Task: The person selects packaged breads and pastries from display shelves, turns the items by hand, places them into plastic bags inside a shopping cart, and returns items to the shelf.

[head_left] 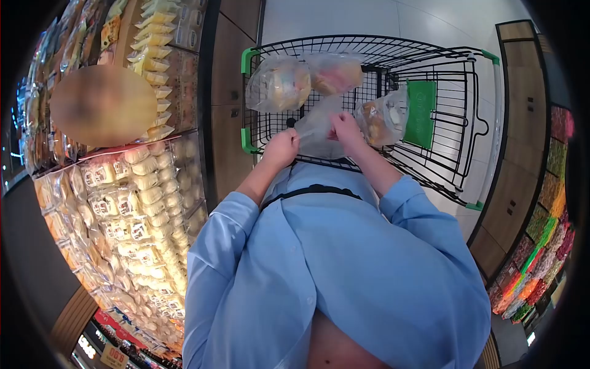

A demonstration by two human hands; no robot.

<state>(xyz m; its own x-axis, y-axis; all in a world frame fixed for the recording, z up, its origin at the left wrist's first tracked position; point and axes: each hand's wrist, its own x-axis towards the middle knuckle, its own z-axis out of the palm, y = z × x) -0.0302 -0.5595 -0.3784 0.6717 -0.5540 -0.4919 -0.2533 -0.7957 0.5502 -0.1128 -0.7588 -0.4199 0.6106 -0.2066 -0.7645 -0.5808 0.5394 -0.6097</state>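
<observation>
Over the near side of a black wire shopping cart (295, 46), both my hands grip a thin clear plastic bag (318, 126). My left hand (283, 147) is closed on its left edge, and my right hand (346, 132) pinches its right side. The bag looks flat between them; I cannot make out anything inside it. Inside the cart, two filled clear bags, one with pale yellowish items (284, 85) and one with pinkish items (337, 75), lie beyond my hands. A third bag with brown items (376, 122) rests just right of my right hand.
Shelves of wrapped pastries (144, 178) stand close on my left, above wooden cabinets (230, 92). A green panel (420, 114) is on the cart's right part. Another wooden cabinet (522, 111) with colourful packaged goods (541, 246) stands on the right. Tiled floor (430, 24) shows beyond the cart.
</observation>
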